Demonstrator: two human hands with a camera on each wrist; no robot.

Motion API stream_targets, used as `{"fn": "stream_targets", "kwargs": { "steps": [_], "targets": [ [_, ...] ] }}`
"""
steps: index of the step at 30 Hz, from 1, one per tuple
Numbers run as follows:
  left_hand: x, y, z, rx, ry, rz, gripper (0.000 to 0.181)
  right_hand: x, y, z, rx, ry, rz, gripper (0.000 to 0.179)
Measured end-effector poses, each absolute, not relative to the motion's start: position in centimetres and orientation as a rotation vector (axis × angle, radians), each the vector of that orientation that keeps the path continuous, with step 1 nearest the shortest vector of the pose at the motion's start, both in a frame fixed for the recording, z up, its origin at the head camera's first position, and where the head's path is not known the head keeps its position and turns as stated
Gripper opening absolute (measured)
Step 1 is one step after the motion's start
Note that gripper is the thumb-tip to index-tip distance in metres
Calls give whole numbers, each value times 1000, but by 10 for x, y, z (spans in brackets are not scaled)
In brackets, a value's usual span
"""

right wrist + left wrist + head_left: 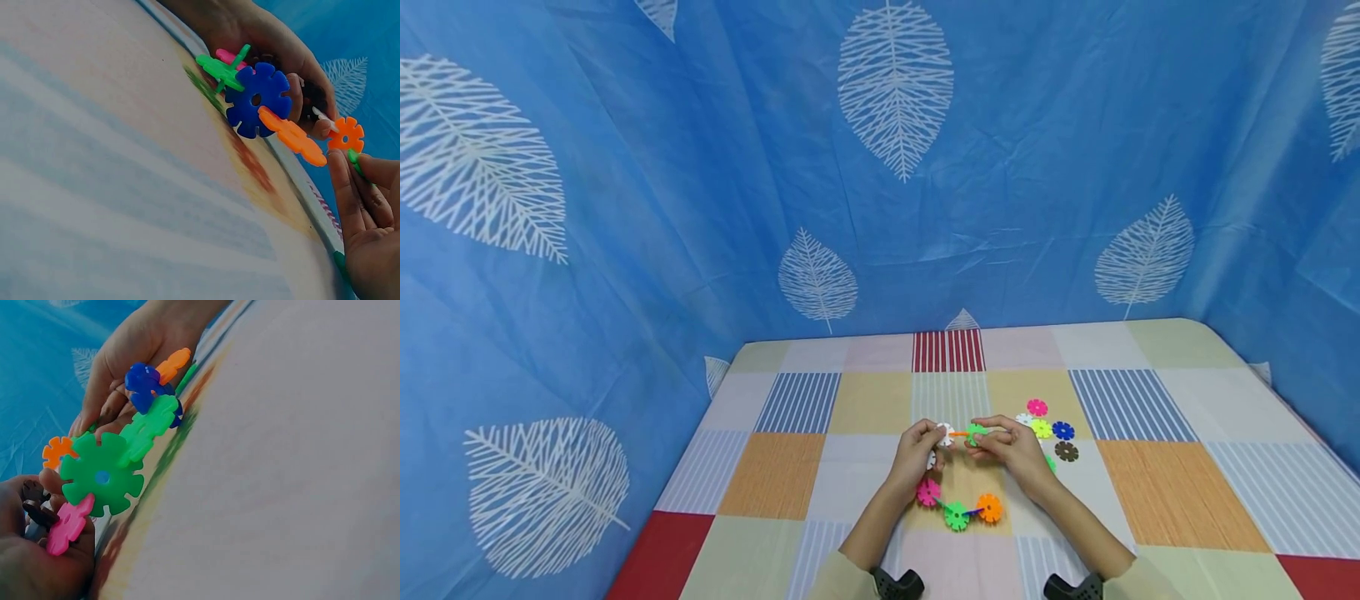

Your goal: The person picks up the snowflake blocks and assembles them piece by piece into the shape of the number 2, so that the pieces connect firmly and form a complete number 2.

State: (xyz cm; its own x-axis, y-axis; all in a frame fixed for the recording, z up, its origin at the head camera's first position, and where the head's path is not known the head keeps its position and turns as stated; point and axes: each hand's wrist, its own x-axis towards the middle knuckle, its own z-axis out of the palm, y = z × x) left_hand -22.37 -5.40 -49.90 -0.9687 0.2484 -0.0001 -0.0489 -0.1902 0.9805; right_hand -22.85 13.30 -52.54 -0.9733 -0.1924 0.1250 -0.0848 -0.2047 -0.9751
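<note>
My left hand (916,454) grips one end of a chain of interlocking notched plastic discs, with a white disc (946,435) at its fingertips. An edge-on orange disc (959,433) joins that white disc to a green disc (974,432). My right hand (1013,450) pinches this green disc between thumb and fingers. From the left hand the chain curves toward me through a pink disc (928,492), a green disc (84,465), a blue disc (269,81) and an orange disc (990,507) at the end. Fingers of the left hand partly hide dark and white discs.
Beside the right hand lie several loose discs: a pink disc (1037,407), a yellow disc (1041,428), a blue disc (1063,430) and a dark brown disc (1066,451). A patchwork cloth (790,475) covers the table. Blue leaf-print curtains (1015,167) surround it.
</note>
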Motion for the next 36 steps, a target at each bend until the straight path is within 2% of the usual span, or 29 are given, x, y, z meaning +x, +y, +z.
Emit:
{"fn": "stream_targets", "kwargs": {
  "steps": [12,22,30,36],
  "targets": [
    [-232,-46,-525,178,1882,2279,18,-226,139,-525,-497,2055,-2273,37],
    [-237,-56,-525,141,1757,2323,20,-239,171,-514,-727,2908,-1473,33],
    [-238,-59,-527,123,1677,2355,16,-243,200,-513,-804,2798,-1208,39],
    [-239,-58,-527,141,1701,2352,16,-245,205,-516,-829,2793,-1174,31]
  ]
}}
